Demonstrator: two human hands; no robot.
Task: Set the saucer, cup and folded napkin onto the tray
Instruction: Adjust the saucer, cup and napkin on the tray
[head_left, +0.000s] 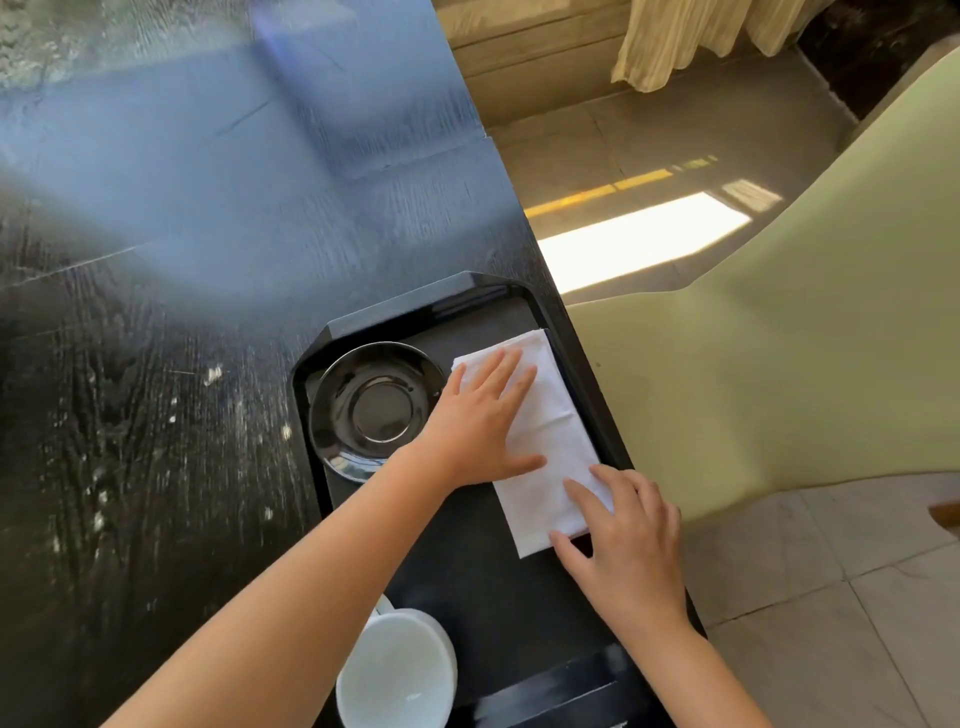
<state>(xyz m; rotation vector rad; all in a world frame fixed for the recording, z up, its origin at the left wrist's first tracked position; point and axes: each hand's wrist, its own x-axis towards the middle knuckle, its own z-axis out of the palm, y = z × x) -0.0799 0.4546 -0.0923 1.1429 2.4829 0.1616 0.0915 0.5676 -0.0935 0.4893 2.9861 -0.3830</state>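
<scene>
Surface (156, 415): dark, its right edge just beside the tray (519, 597). Cup (397, 670): white, tray's near-left corner, partly cut off below. Saucer (376, 408): far-left corner, bare. Napkin (545, 441): along right rim. Left hand (480, 421): spread flat on napkin's far half. Right hand (631, 540): fingers spread, pressing its near corner.
</scene>
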